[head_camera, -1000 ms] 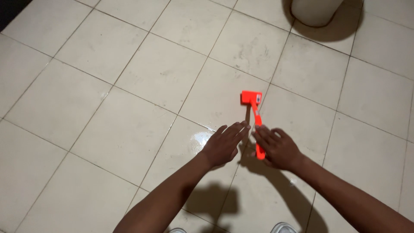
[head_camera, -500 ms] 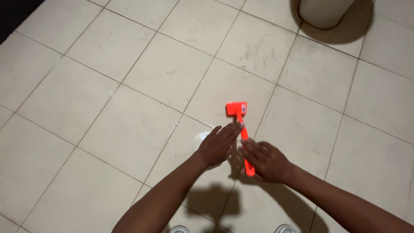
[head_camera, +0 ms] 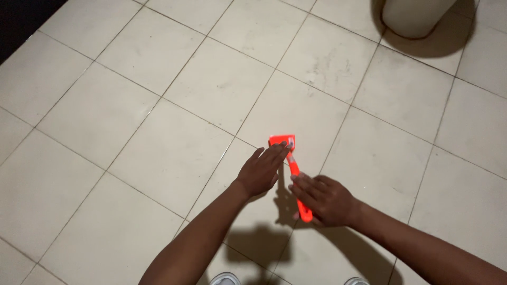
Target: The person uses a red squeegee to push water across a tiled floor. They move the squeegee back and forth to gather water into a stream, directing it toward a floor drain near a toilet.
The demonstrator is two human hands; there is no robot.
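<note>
Both hands (head_camera: 264,170) on orange scraper (head_camera: 292,161), tiled floor (head_camera: 158,105)

Both hands (head_camera: 261,171) (head_camera: 323,199) on orange scraper (head_camera: 290,163) (tiled floor (head_camera: 132,121)).

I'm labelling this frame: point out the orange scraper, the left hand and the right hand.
orange scraper (head_camera: 282,141), head view, on its wide head.
left hand (head_camera: 260,171), head view, back of the hand.
right hand (head_camera: 325,199), head view, back of the hand.

A scraper (head_camera: 289,163) is held low over the floor (head_camera: 132,105), between the left hand (head_camera: 261,170) at its head and the right hand (head_camera: 323,199) on its handle. A bucket (head_camera: 414,16) is parked way off at the floor's far right corner.
</note>
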